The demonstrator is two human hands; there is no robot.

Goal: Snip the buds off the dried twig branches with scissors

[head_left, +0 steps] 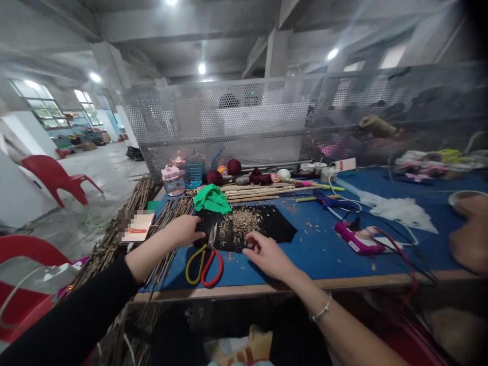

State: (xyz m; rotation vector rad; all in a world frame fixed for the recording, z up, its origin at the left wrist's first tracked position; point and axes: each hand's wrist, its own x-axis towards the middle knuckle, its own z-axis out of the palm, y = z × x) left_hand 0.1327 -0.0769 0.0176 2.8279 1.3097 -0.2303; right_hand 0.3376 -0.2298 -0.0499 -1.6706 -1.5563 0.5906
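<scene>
My left hand (185, 231) grips the near left edge of a black sheet (280, 229) lying on the blue table (305, 259), its fingers curled round the edge. My right hand (267, 254) pinches the sheet's near edge, fingers bent. A pile of pale wood shavings (241, 221) lies on the sheet between my hands. Scissors with one yellow and one red handle (206, 259) lie on the table just in front of the sheet, their blades reaching onto it. A green cloth (212, 199) sits at the sheet's far left corner.
Long wooden sticks (263, 192) lie behind the sheet, and bundles of twigs (114, 239) cover the table's left end. A pink glue gun (358, 239) with cables lies to the right. A perforated metal screen (247, 122) closes the back. Red chairs (57, 178) stand at left.
</scene>
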